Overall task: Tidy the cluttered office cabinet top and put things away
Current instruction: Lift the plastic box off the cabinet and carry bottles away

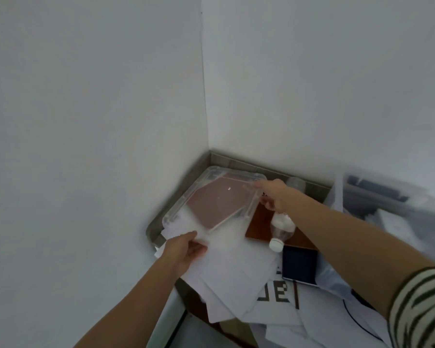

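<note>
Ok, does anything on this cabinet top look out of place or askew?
Yes. A plastic bottle lies on its side beside the clear tray, cap towards the camera. Loose white papers sprawl in a skewed heap, some overhanging the front edge of the cabinet.

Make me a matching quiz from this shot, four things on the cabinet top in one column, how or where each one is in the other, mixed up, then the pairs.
Things
1. clear plastic tray
2. white papers
3. plastic bottle
4. dark blue notebook

States
A. lying on its side, white cap toward the person
B. gripped at its edge by the right hand
C. held by the left hand
D. flat, just nearer the person than the bottle

Pairs: 1-B, 2-C, 3-A, 4-D
</note>
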A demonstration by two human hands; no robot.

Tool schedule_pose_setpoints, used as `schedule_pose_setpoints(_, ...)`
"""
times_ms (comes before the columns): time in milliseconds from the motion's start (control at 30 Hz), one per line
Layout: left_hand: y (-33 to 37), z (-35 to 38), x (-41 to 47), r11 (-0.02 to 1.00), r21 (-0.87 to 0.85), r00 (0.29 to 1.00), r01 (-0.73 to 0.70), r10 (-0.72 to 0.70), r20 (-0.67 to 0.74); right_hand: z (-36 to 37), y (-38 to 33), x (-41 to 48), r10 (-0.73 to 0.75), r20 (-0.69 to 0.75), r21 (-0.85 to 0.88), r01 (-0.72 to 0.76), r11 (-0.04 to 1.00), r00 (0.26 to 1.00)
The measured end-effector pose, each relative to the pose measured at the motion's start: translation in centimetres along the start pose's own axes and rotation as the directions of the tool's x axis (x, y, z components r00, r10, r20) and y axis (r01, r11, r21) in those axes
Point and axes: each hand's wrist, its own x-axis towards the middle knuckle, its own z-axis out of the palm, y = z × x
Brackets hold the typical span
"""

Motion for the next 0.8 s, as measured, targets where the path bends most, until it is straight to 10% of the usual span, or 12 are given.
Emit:
schedule_pose_setpoints(500,1.1,10.7,-14.3,0.963,-0.113,0.854,-0.246,0.270,0.445,-11.4,-2.3,-9.9,-0.306,-0.224,0.428,0.376,0.822,0.925)
schedule_pose_setpoints(800,-5.9,17.9,-16.4,0.854,0.340,0.895,-0.393,0.270,0.355,-27.9,7.2,-13.5,-0.246,-0.418,0.116,0.320,0.940,0.875)
